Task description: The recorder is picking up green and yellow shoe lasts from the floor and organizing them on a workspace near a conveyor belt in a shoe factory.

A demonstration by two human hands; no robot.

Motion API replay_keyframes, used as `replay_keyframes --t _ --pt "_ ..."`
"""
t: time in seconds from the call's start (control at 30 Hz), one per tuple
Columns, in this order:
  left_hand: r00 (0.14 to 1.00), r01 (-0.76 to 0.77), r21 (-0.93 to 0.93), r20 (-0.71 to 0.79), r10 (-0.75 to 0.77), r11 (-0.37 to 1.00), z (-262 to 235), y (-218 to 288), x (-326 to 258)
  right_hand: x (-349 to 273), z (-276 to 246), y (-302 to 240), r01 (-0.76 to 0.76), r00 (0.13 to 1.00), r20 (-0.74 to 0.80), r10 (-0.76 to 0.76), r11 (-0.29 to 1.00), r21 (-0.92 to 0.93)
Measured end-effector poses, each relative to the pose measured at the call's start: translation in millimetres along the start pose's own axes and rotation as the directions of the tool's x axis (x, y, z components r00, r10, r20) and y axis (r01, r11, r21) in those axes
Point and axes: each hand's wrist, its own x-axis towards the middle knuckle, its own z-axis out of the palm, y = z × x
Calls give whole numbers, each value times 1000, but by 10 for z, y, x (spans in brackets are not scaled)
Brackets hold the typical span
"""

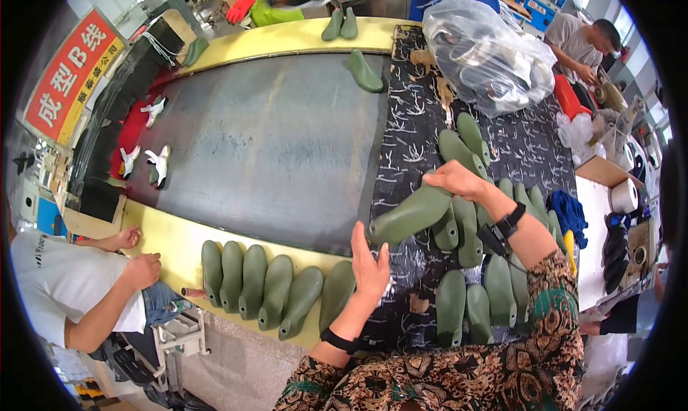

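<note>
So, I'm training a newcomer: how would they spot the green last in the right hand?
Find the large grey belt, then the black patterned sheet on its right. Over that sheet's near left part, the right hand holds a green last. Among its neighbouring lasts, it alone is gripped and lies nearly sideways.

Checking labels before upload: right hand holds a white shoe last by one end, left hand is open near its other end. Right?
Not quite: the shoe last is green, not white, as the head view shows. The rest stands: the right hand holds it by one end, and the left hand is open near its other end.
</note>
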Motion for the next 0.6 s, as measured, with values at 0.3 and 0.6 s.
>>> replay_keyframes --t 0.3,0.6 --pt "895 -249 360 439 72 899 599 -227 -395 1505 -451 -141 434 845 -534 -20 609 664" --pt "880 -186 331 474 7 925 613 -231 -393 3138 -953 -596 -160 505 -803 -317 879 -448"
